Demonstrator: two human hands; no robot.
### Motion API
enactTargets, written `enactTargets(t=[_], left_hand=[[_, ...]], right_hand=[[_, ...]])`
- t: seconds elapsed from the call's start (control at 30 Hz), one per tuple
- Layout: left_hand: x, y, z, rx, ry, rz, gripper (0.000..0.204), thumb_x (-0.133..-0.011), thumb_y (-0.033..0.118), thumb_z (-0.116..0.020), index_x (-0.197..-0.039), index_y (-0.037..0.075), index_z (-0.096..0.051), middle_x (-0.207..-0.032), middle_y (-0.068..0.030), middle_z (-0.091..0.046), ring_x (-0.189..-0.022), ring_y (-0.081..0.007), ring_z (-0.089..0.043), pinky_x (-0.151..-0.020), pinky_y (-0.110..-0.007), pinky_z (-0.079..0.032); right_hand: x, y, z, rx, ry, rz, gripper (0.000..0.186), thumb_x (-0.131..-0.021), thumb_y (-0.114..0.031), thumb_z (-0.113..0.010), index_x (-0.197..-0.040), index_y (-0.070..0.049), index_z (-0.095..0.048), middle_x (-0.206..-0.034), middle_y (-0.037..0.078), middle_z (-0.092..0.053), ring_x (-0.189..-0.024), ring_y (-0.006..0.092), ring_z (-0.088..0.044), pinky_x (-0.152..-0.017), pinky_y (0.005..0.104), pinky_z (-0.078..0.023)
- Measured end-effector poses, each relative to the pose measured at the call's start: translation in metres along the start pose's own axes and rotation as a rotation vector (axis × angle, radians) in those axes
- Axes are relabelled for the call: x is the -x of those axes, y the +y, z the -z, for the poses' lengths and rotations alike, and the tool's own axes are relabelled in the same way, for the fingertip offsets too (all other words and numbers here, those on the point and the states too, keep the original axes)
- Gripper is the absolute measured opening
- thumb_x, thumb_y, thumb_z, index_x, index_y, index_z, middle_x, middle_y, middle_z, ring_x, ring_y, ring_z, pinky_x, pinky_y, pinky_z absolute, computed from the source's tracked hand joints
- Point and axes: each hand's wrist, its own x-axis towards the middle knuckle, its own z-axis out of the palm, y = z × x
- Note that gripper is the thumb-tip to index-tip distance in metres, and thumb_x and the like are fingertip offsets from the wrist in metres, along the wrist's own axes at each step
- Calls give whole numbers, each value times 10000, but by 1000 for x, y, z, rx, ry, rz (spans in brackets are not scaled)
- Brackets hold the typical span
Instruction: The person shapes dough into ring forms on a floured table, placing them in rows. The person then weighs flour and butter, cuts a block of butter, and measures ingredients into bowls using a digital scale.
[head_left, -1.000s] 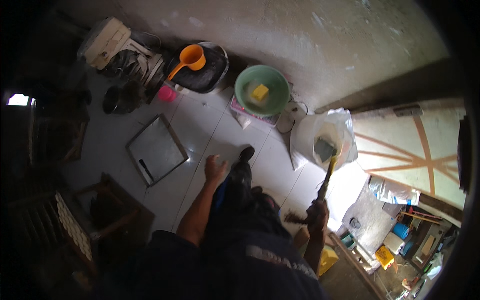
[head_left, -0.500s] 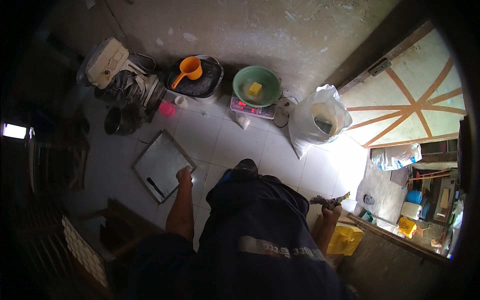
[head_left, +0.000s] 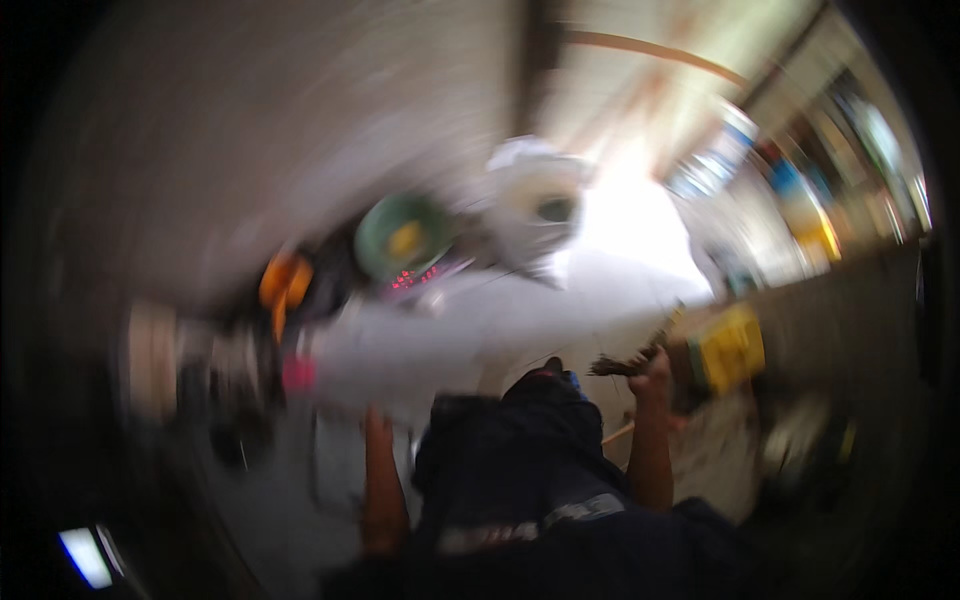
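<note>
Blur smears the person's left hand (head_left: 377, 428) until its fingers cannot be told apart, the right hand (head_left: 654, 372) hides the middle of a brush (head_left: 612, 367), the far scale's (head_left: 415, 279) red digits are illegible, and the top edge cuts off the far door (head_left: 635, 85).

Left grip (head_left: 377, 424) and right grip (head_left: 653, 371) well apart

The left forearm (head_left: 384, 500) points up the view, ending in a grip too blurred to tell curled from spread. The right forearm (head_left: 652, 455) rises too, its grip higher in view and curled closed. The dark-clad torso (head_left: 520, 465) lies between the arms, one foot (head_left: 553, 366) showing beyond it.
</note>
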Motion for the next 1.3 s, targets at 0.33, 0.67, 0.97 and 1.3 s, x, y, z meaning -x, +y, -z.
enactTargets(t=[0.33,0.67,0.97,1.3], left_hand=[[-117,231,-44,941,-338,554,499,-918,302,-539,-1321,42,-401,-1315,-146,-448,-1026,-289,-512,-840,-407,-463],[-110,602,-207,249,-799,59,362,-869,240,-631,-1162,43,-550,-1078,-101,-590,-864,-249,-613,-760,-367,-520],[-17,894,-432,246,-1294,-49,399,-915,264,-607,-1238,42,-532,-1113,-123,-606,-903,-236,-626,-770,-328,-529],[66,1008,-786,128,-1480,-181,348,-880,168,-563,-1180,-10,-582,-1156,-119,-582,-944,-193,-590,-754,-278,-496]], right_hand=[[-49,-106,55,-212,534,501,262,-1002,-347,-414,-1026,-89,-449,-660,24,-434,-451,122,-394,-407,292,-372],[-211,-217,110,-20,813,407,431,-1002,-410,-336,-1143,-30,-484,-862,122,-543,-736,235,-565,-654,387,-479],[-275,-389,216,1067,1027,184,313,-989,-312,-397,-1121,-33,-451,-960,264,-592,-833,403,-612,-629,477,-480],[-365,-416,284,1207,1052,448,210,-992,-248,-427,-1080,-57,-430,-687,163,-602,-636,348,-639,-535,443,-486]])
